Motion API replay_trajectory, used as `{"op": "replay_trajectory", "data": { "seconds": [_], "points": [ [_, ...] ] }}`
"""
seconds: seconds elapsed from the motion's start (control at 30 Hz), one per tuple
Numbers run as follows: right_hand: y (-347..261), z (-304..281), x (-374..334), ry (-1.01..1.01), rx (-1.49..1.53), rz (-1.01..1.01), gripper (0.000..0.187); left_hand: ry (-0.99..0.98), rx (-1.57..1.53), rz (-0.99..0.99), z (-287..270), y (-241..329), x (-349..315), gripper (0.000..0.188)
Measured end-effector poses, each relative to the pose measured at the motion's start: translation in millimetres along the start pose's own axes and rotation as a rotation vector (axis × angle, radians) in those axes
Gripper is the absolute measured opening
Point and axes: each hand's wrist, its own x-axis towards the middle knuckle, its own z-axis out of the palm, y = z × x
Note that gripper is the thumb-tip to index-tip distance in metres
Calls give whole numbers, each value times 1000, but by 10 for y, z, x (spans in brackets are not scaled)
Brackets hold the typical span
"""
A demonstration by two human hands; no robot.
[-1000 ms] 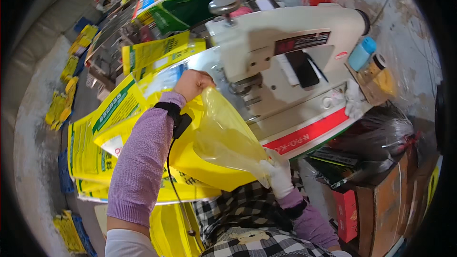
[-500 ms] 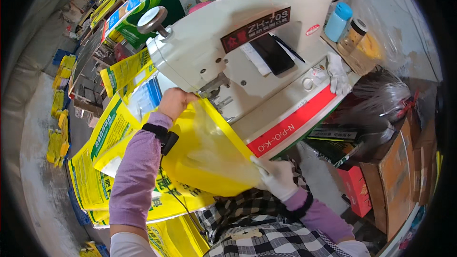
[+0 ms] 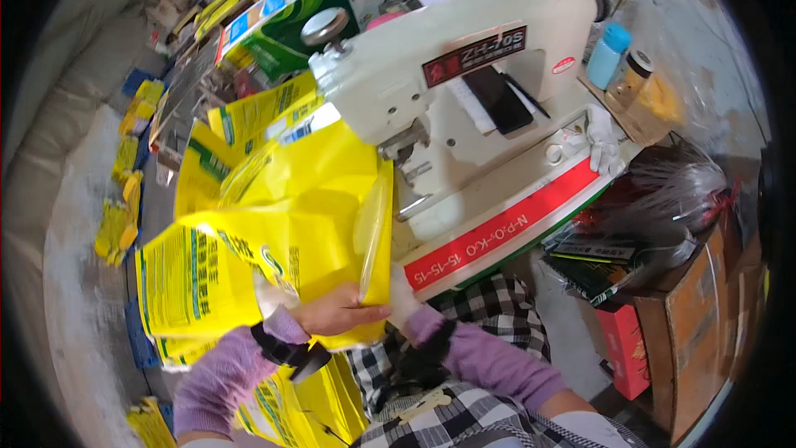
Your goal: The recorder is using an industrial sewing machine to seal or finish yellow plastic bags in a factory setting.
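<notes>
A yellow printed plastic bag [image 3: 323,241] lies across the left end of a cream-coloured industrial sewing machine [image 3: 373,75]. One long edge of it hangs down beside the needle area. My bare left hand [image 3: 344,311] is closed on the bag's near edge, thumb and fingers pointing right. Just right of those fingertips is my right hand [image 3: 403,297] in a white glove, against the bag's edge and below the machine bed. The gloved fingers are blurred and partly hidden, so their grip does not show. More yellow bags [image 3: 182,282] lie under and left of this one.
On the machine bed are a black phone [image 3: 499,101], a pen [image 3: 531,97] and a loose white glove [image 3: 601,139]. A blue bottle [image 3: 609,54] and a jar [image 3: 632,75] stand at the far right. A cardboard box [image 3: 696,315] and a red box [image 3: 620,348] sit low on the right.
My left hand has come down from the needle area to the bag's near edge. My right hand has moved left to meet it. The bag has turned and shifted left.
</notes>
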Motion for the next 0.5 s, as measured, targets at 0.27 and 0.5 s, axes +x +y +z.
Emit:
{"op": "replay_trajectory", "data": {
  "seconds": [0.27,0.5],
  "points": [
    [-1064,-185,-405,-145,-346,-224,31,38,-783,224,-216,-22,258,22],
    [-595,-367,-827,-222,-1203,-528,37,377,663,743,-170,281,575,4]
  ]
}}
